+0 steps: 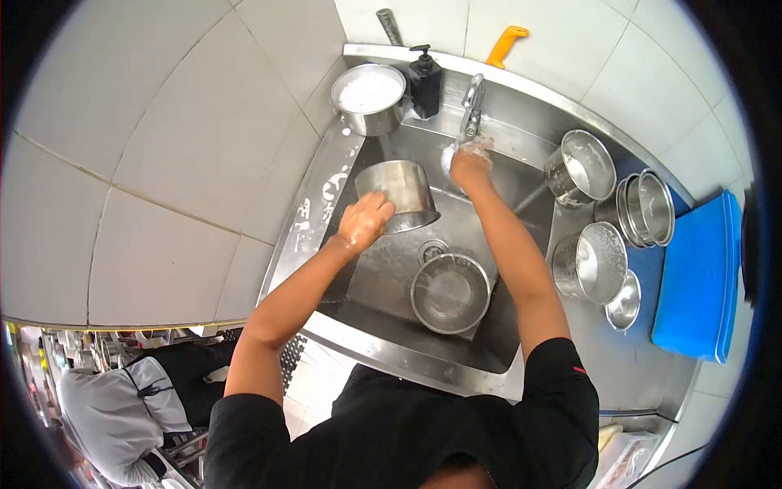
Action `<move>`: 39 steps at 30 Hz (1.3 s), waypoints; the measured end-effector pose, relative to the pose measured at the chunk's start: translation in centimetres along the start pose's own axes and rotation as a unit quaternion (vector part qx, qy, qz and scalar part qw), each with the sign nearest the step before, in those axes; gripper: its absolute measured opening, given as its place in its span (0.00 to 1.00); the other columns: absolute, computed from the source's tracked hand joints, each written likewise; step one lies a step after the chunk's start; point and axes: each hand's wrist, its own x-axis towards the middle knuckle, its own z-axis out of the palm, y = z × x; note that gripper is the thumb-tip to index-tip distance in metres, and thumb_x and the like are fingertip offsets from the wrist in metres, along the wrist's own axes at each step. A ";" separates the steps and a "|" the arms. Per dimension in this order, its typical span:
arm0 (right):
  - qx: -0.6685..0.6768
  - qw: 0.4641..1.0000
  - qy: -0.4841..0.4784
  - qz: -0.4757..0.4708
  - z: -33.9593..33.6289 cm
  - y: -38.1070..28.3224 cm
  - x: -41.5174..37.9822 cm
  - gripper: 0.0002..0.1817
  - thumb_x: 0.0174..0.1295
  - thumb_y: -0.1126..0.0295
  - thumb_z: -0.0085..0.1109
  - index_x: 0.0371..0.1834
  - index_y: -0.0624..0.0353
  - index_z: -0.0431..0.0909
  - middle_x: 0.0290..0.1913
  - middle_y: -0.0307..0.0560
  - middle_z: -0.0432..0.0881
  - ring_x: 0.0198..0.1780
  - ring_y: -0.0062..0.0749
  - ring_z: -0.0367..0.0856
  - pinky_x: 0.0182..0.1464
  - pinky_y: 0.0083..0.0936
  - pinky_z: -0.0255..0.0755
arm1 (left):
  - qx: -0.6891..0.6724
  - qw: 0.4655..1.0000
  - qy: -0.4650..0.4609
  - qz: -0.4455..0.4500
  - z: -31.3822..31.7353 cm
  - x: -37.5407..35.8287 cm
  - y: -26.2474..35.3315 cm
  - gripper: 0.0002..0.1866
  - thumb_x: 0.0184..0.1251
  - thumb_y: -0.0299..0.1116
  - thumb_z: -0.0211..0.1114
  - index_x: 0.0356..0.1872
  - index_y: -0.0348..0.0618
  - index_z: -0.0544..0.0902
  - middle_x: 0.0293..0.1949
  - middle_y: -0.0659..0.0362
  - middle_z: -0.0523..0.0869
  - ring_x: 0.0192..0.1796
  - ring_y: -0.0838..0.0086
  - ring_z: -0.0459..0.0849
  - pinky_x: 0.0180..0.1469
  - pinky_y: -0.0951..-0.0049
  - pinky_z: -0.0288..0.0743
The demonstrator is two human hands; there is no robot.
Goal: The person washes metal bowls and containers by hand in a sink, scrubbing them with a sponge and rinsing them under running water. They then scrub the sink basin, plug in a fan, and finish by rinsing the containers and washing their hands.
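Observation:
My left hand (366, 220) is closed on the side of a round metal pot (401, 186), which is tilted over the left part of the steel sink (383, 281). Just below the faucet (472, 106), my right hand (472, 165) is curled with something white and wet about its fingers. Whether that is foam, water or a scrubber, I cannot make out. Down in the basin, a metal bowl (450, 293) lies beside the drain (432, 251). Soapy splashes mark the left rim, and wet foam shows on my left wrist.
A pot of white suds (369, 98) stands at the back left corner beside a black pump bottle (424, 81). Several metal pots (590, 262) crowd the right counter, near a blue panel (696, 277). A yellow handle (507, 46) rests behind the faucet. Another person (122, 407) is at lower left.

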 end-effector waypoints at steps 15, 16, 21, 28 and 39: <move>0.149 0.934 -0.084 -0.313 -9.3 -17.8 7.3 0.20 0.47 0.69 0.62 0.46 0.57 0.75 0.52 0.55 0.75 0.54 0.51 0.73 0.54 0.40 0.70 | 0.077 0.976 0.169 -0.112 -11.0 -3.5 -2.3 0.10 0.35 0.18 0.59 0.19 0.45 0.70 0.20 0.58 0.64 0.24 0.64 0.71 0.21 0.65 0.67; 0.115 0.941 -0.089 -0.306 -8.4 -19.1 7.6 0.21 0.47 0.70 0.62 0.48 0.56 0.74 0.49 0.56 0.77 0.53 0.53 0.74 0.54 0.41 0.70 | 0.101 0.973 0.158 -0.133 -11.3 -3.7 -2.3 0.10 0.35 0.18 0.59 0.19 0.45 0.69 0.21 0.58 0.65 0.25 0.63 0.71 0.21 0.63 0.67; -0.074 0.931 -0.216 -0.285 -2.1 -23.5 9.2 0.24 0.52 0.72 0.54 0.56 0.51 0.72 0.56 0.51 0.74 0.57 0.51 0.72 0.56 0.51 0.65 | 0.125 0.965 0.095 -0.209 -11.9 -4.5 -2.6 0.11 0.38 0.19 0.59 0.20 0.46 0.68 0.25 0.57 0.67 0.29 0.60 0.73 0.24 0.60 0.70; 0.004 0.912 -0.245 -0.330 3.3 -23.2 10.3 0.23 0.54 0.62 0.50 0.55 0.53 0.72 0.58 0.50 0.73 0.58 0.44 0.73 0.59 0.46 0.64 | 0.020 0.965 0.036 -0.260 -11.9 -3.5 -2.3 0.08 0.40 0.24 0.62 0.20 0.41 0.70 0.26 0.53 0.68 0.30 0.56 0.72 0.29 0.60 0.68; 0.812 0.539 -0.215 -0.061 -8.1 -8.4 -1.0 0.16 0.48 0.72 0.65 0.42 0.60 0.78 0.36 0.40 0.82 0.37 0.27 0.80 0.41 0.24 0.73 | -0.069 0.980 -0.104 -0.156 -9.2 1.5 -7.4 0.11 0.58 0.40 0.54 0.28 0.43 0.74 0.44 0.57 0.78 0.54 0.62 0.72 0.64 0.46 0.47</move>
